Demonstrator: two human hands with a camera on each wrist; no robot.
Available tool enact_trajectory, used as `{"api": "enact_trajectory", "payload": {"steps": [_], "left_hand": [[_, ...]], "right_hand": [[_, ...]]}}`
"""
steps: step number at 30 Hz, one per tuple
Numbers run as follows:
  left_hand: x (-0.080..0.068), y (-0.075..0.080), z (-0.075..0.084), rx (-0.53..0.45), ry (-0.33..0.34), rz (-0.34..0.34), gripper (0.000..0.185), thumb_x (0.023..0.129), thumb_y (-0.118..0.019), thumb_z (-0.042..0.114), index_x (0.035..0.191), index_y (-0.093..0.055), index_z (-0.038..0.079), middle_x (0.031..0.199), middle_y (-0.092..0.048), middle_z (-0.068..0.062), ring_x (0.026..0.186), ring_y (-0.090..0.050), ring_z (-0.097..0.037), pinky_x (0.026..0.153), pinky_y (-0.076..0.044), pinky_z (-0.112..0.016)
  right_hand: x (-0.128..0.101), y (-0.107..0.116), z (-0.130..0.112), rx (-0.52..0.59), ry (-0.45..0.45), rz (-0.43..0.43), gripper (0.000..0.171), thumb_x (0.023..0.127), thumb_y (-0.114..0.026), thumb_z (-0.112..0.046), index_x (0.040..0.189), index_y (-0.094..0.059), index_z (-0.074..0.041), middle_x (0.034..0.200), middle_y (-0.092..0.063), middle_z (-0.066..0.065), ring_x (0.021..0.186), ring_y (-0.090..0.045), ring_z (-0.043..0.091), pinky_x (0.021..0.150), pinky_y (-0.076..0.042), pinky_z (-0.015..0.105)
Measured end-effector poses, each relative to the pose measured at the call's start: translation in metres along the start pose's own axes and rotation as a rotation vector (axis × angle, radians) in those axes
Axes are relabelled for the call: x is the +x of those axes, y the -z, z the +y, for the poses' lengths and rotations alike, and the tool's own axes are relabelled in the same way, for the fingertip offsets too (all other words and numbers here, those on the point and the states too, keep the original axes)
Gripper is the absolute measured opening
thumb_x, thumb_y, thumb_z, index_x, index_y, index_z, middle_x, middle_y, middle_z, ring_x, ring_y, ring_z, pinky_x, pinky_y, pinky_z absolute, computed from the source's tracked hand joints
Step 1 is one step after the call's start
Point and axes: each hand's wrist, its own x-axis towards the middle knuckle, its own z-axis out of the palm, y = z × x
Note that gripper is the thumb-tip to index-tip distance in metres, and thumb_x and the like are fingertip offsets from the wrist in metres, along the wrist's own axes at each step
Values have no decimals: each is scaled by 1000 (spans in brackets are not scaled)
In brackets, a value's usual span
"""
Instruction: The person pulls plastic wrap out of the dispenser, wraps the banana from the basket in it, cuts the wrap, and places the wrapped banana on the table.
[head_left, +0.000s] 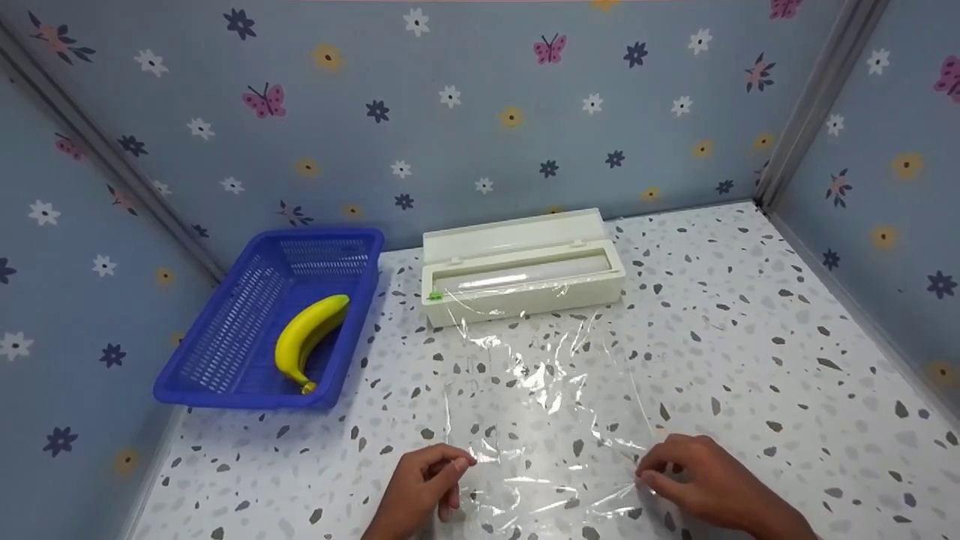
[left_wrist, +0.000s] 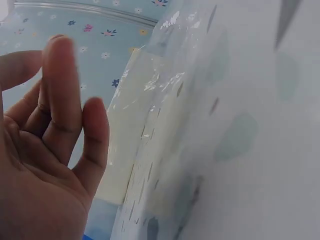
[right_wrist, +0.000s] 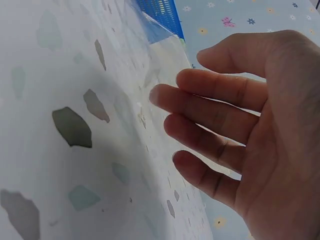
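Note:
A sheet of clear plastic wrap [head_left: 532, 382] stretches from a roll [head_left: 525, 274] in the cream dispenser box [head_left: 525, 302] toward me, shiny and creased. My left hand [head_left: 426, 480] pinches its near left edge between thumb and forefinger. At the near right edge my right hand [head_left: 697, 476] holds the sheet by thumb and fingertips. In the left wrist view, the left hand's [left_wrist: 55, 135] other fingers curl loosely beside the film. The right wrist view has the right hand [right_wrist: 240, 115] with its fingers gently bent and thumb close to the forefinger.
The dispenser's lid [head_left: 517, 234] stands raised against the flowered wall [head_left: 480, 142]. At left, a blue plastic basket [head_left: 169, 394] holds a yellow banana [head_left: 296, 341]. Speckled terrazzo-patterned tabletop [head_left: 750, 360] runs between patterned walls on three sides.

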Motion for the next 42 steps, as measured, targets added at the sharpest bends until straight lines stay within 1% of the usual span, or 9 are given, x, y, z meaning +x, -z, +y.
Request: {"api": "enact_trajectory", "payload": {"steps": [5, 11, 16, 19, 21, 27, 31, 34, 42], "left_hand": [[6, 0, 3, 28, 0, -9, 31, 102, -60, 23, 106, -70, -6, 63, -61, -1, 45, -49, -6, 42, -42, -22], [21, 6, 12, 50, -20, 6, 30, 103, -59, 22, 105, -70, -6, 73, -66, -9, 60, -62, -16, 58, -55, -35], [35, 17, 15, 75, -24, 17, 29, 103, -59, 21, 106, -70, -5, 78, -68, -11, 70, -66, -21, 65, -56, -39], [45, 25, 15, 79, -38, 69, 30, 103, -58, 22, 107, -69, -5, 81, -68, -11, 75, -67, -23, 67, -55, -38], [52, 30, 17, 85, -37, 139, 31, 103, -58, 25, 106, -69, -4, 83, -68, -9, 79, -68, -23, 65, -54, -39], [74, 36, 12, 16, -100, 336, 25, 104, -57, 16, 101, -70, -5, 86, -67, -14, 82, -68, -26, 78, -57, -36], [87, 40, 12, 1, -94, 377, 24, 103, -59, 18, 103, -70, -3, 92, -68, -18, 87, -68, -26, 83, -55, -33], [96, 49, 13, 40, -80, 395, 25, 103, -59, 21, 112, -69, 0, 102, -69, -18, 95, -66, -26, 85, -54, -37], [117, 68, 5, 162, 31, 423, 35, 102, -60, 27, 128, -65, 3, 120, -66, -16, 109, -61, -31, 89, -51, -46]], "right_hand": [[0, 0, -1, 42, 28, 98, 6, 93, -71, -12, 92, -74, -17, 83, -69, -11, 73, -62, 3, 62, -53, 26], [8, 3, -1, 62, -77, 137, 6, 95, -69, -16, 92, -74, -17, 86, -70, -10, 75, -62, 6, 65, -54, 27], [19, 5, 2, 49, -90, 158, 8, 97, -67, -15, 92, -74, -14, 86, -70, -10, 75, -63, 7, 66, -54, 27], [28, 7, 7, 54, -97, 208, 9, 97, -67, -13, 91, -74, -12, 84, -71, -9, 73, -65, 11, 65, -54, 27], [36, 8, 11, 56, -111, 239, 11, 97, -66, -14, 90, -74, -12, 83, -71, -9, 71, -66, 16, 64, -54, 27], [57, 18, 25, 97, -207, 284, 17, 100, -65, -23, 92, -74, -12, 82, -70, -7, 71, -65, 27, 53, -52, 29], [72, 23, 32, 113, -259, 326, 17, 99, -65, -22, 89, -74, -12, 81, -70, -5, 69, -62, 30, 50, -49, 30], [86, 24, 36, 100, -265, 353, 18, 100, -64, -23, 88, -74, -14, 81, -70, -5, 71, -62, 28, 56, -49, 31], [107, 28, 50, 155, -323, 400, 21, 101, -62, -22, 96, -72, -6, 86, -72, 2, 82, -64, 22, 71, -52, 31]]}}
